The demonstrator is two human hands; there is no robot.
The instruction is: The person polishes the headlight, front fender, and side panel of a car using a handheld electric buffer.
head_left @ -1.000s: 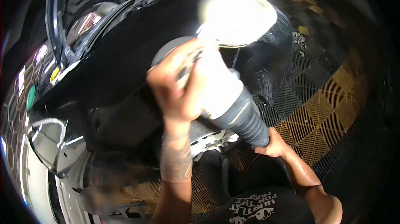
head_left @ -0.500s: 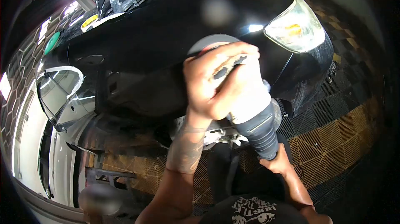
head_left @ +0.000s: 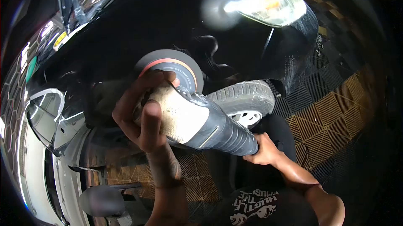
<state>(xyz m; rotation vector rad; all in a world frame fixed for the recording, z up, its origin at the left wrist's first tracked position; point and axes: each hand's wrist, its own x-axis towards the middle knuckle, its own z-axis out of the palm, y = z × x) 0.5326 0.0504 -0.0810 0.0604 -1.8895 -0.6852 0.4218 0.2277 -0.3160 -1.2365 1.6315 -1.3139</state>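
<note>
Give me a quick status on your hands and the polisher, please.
Left hand on polisher head, right hand gripping its rear. Pad facing black car panel, contact unclear. Tire close beyond polisher.

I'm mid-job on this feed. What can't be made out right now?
All in the head view:
Pad: working face turned away, hidden by its own back.
Polisher: handle end covered by the right hand.
Wheel: partly behind the polisher.
Headlight: interior partly lost in glare.
Black car body: cut off by the top edge.
Round shape at lower left: blurred.
</note>
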